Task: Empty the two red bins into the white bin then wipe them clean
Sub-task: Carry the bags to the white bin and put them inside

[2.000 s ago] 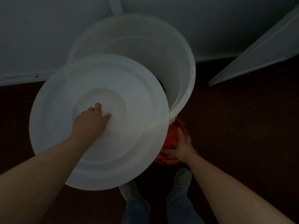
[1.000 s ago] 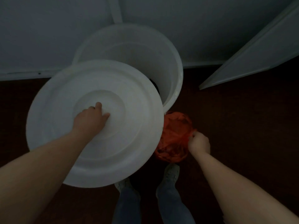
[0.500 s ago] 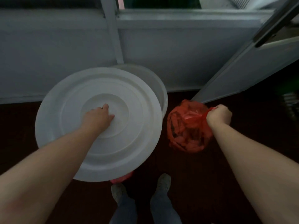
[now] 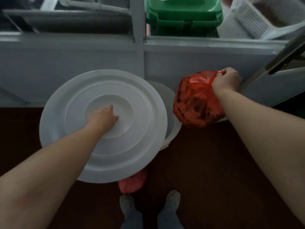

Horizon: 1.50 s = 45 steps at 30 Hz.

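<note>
1. Compared with half a second earlier, the white lid (image 4: 132, 146) hides more of the white bin (image 4: 174, 129). Only a crescent of the bin's rim shows at the lid's right edge, and its inside is out of sight.
2. The red bag (image 4: 194, 103) hangs higher now, just right of that rim and clear of the dark floor (image 4: 214, 162). Dark, lumpy rubbish shows through its thin plastic, and it looks full.
3. One red bin (image 4: 132, 182) peeks from under the lid's near edge, close to the person's shoes (image 4: 127, 202). What it holds cannot be told.
4. The left hand (image 4: 102, 119) sits at the lid's centre with fingers curled down, holding the lid up; any knob is hidden beneath it. The right hand (image 4: 226, 80) is a tight fist around the bag's gathered neck.
5. The step in hand appears to be dropping the bag into the white bin. It would go best with the lid swung further left to open the mouth. The bag should then be carried over the opening and lowered before release, since thin plastic may snag on the rim.
</note>
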Tool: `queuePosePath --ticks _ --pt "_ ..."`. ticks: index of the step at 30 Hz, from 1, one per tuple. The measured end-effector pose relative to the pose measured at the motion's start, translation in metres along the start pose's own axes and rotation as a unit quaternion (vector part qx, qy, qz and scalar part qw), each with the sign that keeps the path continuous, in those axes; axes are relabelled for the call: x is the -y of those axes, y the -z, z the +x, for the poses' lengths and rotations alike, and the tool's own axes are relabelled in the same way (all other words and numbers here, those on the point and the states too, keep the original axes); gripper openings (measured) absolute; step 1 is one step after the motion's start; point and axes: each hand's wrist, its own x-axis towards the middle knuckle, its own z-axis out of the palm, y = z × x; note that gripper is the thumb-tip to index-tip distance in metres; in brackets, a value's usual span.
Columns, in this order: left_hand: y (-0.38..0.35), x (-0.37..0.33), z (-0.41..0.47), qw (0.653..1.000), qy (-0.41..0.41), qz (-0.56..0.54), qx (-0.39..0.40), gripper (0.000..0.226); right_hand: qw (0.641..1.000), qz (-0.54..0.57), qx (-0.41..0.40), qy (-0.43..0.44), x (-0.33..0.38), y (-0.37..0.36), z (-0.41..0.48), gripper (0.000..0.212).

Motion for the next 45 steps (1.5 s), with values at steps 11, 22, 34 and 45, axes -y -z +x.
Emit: queuePosePath --ticks 11,22,34,45 --pt "-0.024 0.104 -0.024 0.996 0.080 -0.036 -0.013 0.049 0.970 0.205 0.086 -0.096 0.071 -0.119 -0.038 0.027" --pt "-0.112 0.168 -0.038 0.991 0.123 -0.058 -0.001 0.045 0.952 0.216 0.165 -0.140 0.043 -0.258 -0.130 0.029" --pt "-0.207 0.191 -0.039 0.984 0.150 -0.066 0.069 0.046 0.965 0.056 0.236 -0.104 -0.036 -0.338 -0.174 0.014" --pt "-0.233 0.197 -0.043 0.983 0.149 -0.063 0.087 0.050 0.941 0.063 0.313 -0.110 -0.046 -0.339 -0.202 0.013"
